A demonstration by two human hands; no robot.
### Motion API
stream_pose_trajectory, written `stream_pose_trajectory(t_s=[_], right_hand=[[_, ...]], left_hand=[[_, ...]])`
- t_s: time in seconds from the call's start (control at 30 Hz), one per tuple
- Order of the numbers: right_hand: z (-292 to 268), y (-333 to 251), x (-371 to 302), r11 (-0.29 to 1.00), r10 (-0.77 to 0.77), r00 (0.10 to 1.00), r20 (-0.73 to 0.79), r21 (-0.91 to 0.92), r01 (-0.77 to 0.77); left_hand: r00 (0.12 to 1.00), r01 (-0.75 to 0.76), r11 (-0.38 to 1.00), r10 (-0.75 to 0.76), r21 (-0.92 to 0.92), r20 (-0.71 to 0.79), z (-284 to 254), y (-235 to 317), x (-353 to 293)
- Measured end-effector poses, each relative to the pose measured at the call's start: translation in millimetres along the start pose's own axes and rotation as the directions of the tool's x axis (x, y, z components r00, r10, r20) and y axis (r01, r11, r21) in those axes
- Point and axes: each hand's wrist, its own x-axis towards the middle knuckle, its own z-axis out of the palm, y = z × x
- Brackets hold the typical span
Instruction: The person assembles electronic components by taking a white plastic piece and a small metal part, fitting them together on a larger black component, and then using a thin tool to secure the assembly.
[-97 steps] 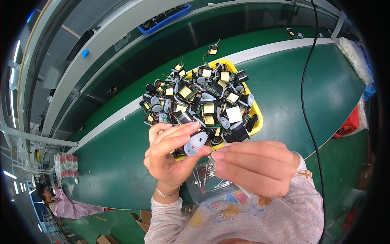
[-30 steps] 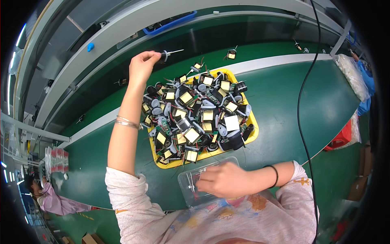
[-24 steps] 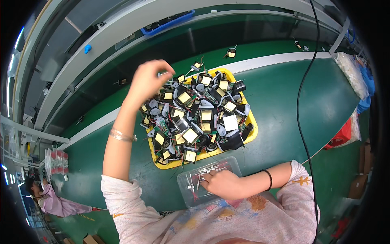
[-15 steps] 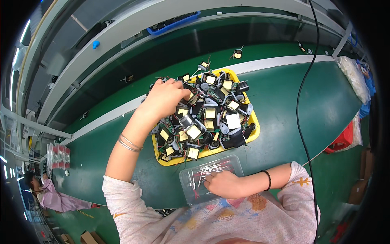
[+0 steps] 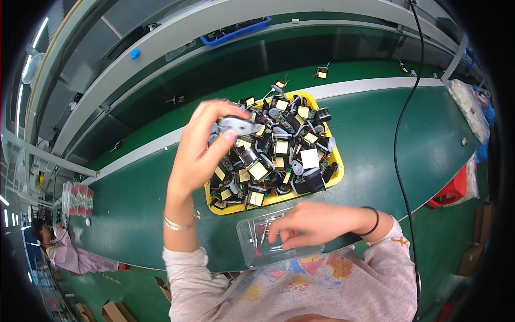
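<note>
One grey part (image 5: 240,126) pinched inside the left grip (image 5: 199,147), above the yellow tray (image 5: 337,180); right grip (image 5: 316,222), hold unclear.

Pretty clearly a factory workshop, the small-electronics assembly kind: there's a long, smooth green worktop (image 5: 370,134) with a yellow plastic bin (image 5: 339,170) heaped with boxy black wired units (image 5: 308,185). Pale metal framing (image 5: 322,5) runs along the back, long white strip lights (image 5: 20,104) glow off left, and a co-worker in pink (image 5: 75,257) is further down the bench.

Pale sleeves (image 5: 185,268); dark bracelet (image 5: 377,219)
</note>
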Motion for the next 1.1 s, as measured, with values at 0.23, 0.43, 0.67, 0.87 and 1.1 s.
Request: stream_pose_trajectory(t_s=[0.23,0.43,0.67,0.87,1.1], right_hand=[[-41.0,-5.9,5.9,0.661,0.056,0.765,-0.641,0.599,0.453],[-41.5,2.7,10.5,0.604,0.122,0.653,-0.747,0.578,0.549],[-40.8,14.7,15.1,0.668,-0.002,0.555,-0.832,0.411,0.620],[-39.4,2.7,7.4,0.799,-0.110,0.542,-0.833,0.249,0.547],[-39.9,3.3,2.6,0.809,-0.146,0.584,-0.798,0.243,0.535]], left_hand=[[0.947,0.063,0.900,-0.190,-0.432,-0.258,15.0,15.7,-44.4],[0.977,0.077,0.721,-0.193,-0.689,-0.092,35.8,10.8,-44.8],[0.960,0.178,0.773,-0.272,-0.609,-0.064,61.9,10.2,-45.3],[0.979,0.200,0.838,-0.192,-0.508,0.069,73.2,18.5,-39.7],[0.972,0.222,0.808,-0.229,-0.546,0.056,73.9,24.4,-39.6]])
